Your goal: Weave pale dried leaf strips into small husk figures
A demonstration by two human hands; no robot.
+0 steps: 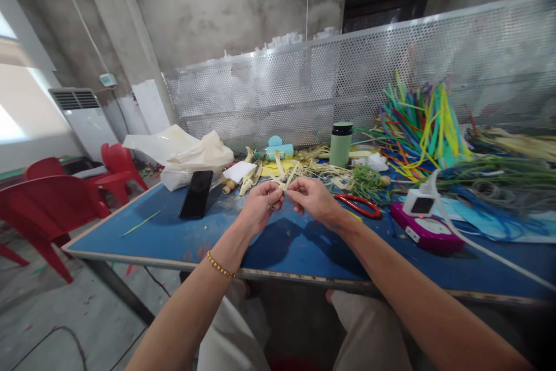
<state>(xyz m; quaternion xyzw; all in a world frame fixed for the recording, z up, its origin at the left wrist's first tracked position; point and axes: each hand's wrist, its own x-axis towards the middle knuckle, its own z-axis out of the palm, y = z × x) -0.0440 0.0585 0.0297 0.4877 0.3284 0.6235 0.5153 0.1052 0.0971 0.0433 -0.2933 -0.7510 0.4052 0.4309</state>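
Observation:
Both hands meet above the middle of the blue table (165,243), pinching a small piece of pale plant-fibre weaving (282,177) whose strips stick up past the fingertips. My left hand (262,204) has its thumb and fingers closed on the piece's left side. My right hand (311,197) pinches it from the right, fingertips close to the left ones. The lower part of the piece is hidden by the fingers. Just behind lie pale woven plant-strip pieces (249,180) and loose straw strips (321,173).
A black phone (196,194) and plastic bag (191,151) lie left. Right are a green tumbler (341,145), red-handled scissors (358,206), a magenta power block (428,232) with a white cable, and colourful strips (425,128). A perforated metal screen (260,93) stands behind.

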